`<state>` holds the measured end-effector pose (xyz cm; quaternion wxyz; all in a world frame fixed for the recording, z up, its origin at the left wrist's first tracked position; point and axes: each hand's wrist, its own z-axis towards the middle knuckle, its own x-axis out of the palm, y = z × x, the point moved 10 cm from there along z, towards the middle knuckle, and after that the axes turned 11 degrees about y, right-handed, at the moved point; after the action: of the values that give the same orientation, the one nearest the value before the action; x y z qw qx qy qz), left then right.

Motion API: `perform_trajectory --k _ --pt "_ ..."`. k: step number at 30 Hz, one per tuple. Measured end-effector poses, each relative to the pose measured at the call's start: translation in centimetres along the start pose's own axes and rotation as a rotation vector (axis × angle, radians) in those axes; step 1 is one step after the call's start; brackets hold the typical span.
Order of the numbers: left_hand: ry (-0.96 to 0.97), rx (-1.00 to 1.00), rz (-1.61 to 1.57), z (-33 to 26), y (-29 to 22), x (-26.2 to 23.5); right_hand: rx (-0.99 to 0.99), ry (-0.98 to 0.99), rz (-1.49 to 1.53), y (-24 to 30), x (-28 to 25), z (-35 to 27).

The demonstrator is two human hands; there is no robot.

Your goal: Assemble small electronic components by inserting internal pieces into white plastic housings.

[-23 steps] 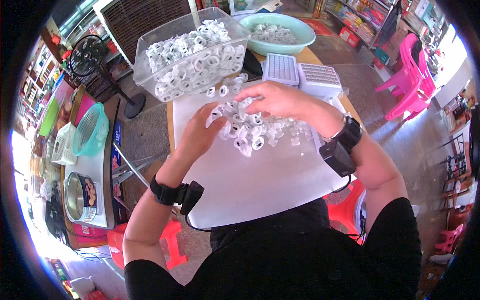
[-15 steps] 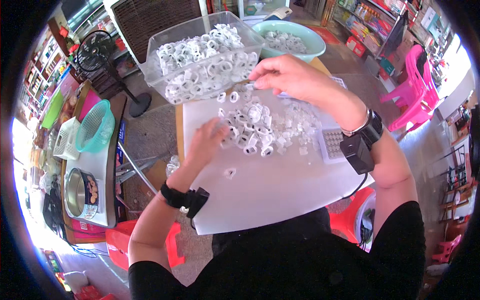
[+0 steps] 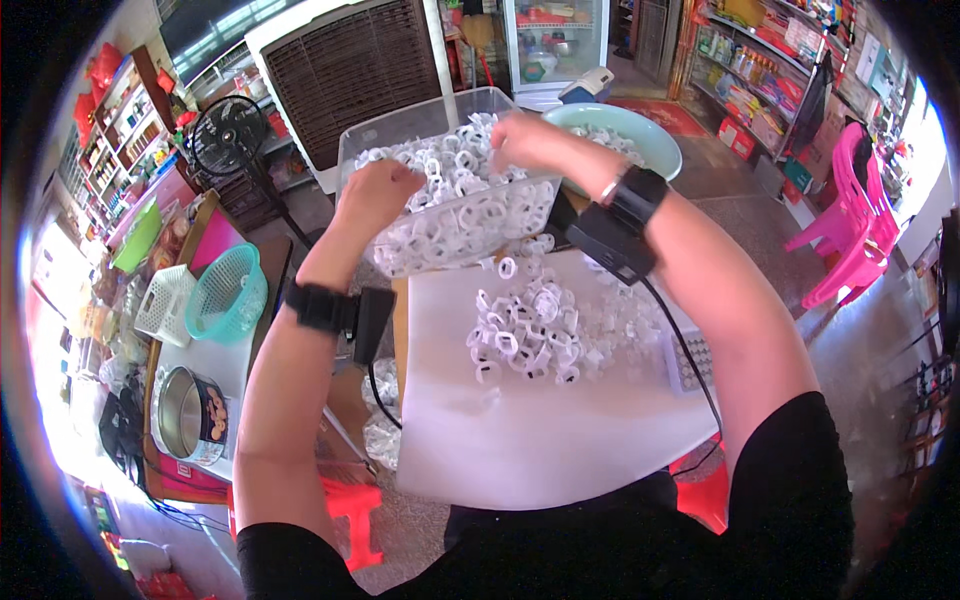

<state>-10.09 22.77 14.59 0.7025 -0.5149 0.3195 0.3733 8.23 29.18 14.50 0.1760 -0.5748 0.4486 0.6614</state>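
Observation:
Both my hands are above a clear plastic bin [image 3: 460, 228] heaped with small white ring-shaped plastic parts [image 3: 455, 160]. My left hand [image 3: 380, 195] is over the bin's near left rim, fingers curled inward; whatever they hold is hidden. At the right side of the heap is my right hand [image 3: 535, 145], curled too and slightly blurred, with its contents out of sight. A loose pile of the same ring parts [image 3: 530, 325] lies on the white tabletop [image 3: 500, 450] in front of the bin. Small translucent pieces [image 3: 625, 325] are scattered to the pile's right.
A white tray with rows of round grey pieces [image 3: 692, 360] sits at the table's right. Behind it stands a pale green basin [image 3: 650, 145] with more white parts. To the left are a side table with a turquoise basket [image 3: 228, 295], a metal tin [image 3: 185, 420] and a black fan [image 3: 228, 135].
My left hand has gone from the pile on the tabletop up to the bin. My right hand has moved from the bin's near right corner to above its heap. The view has shifted.

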Motion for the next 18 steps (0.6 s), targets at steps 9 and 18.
perform_trajectory --k 9,18 --pt "0.725 -0.152 -0.203 1.6 -0.1 9.0 0.07 0.501 0.1 -3.1 8.0 2.7" --pt "0.67 -0.39 -0.673 3.8 4.1 11.0 -0.156 0.467 0.594 2.3 7.3 3.1"
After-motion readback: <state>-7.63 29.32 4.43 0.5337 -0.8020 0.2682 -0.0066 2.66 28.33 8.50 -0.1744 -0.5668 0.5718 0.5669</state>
